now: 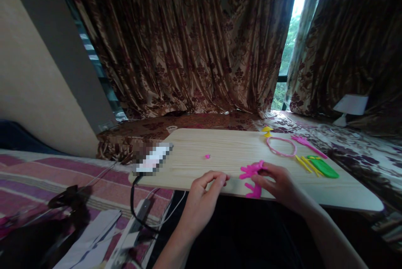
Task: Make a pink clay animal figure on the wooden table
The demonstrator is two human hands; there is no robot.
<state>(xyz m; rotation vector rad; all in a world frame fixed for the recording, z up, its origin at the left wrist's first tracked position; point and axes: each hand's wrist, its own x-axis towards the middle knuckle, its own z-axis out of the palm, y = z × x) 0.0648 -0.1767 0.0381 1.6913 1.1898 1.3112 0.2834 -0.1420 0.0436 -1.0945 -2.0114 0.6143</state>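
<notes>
My left hand [205, 191] rests at the near edge of a light wooden board [220, 147], its fingers curled with thumb and forefinger pinched; whether anything is between them I cannot make out. My right hand [278, 183] lies just to the right, its fingers on a bright pink plastic piece [251, 170] with several prongs. A second pink piece [255, 191] shows below the fingers. A tiny pink bit [207, 156] lies alone on the board, beyond my left hand.
At the board's right end lie a pink ring [282, 146], a pink stick [307, 144], yellow sticks [307, 164], a green oval piece [325, 168] and a small yellow piece [267, 130]. A blurred device [152, 160] with a black cable sits at the board's left corner. Curtains hang behind.
</notes>
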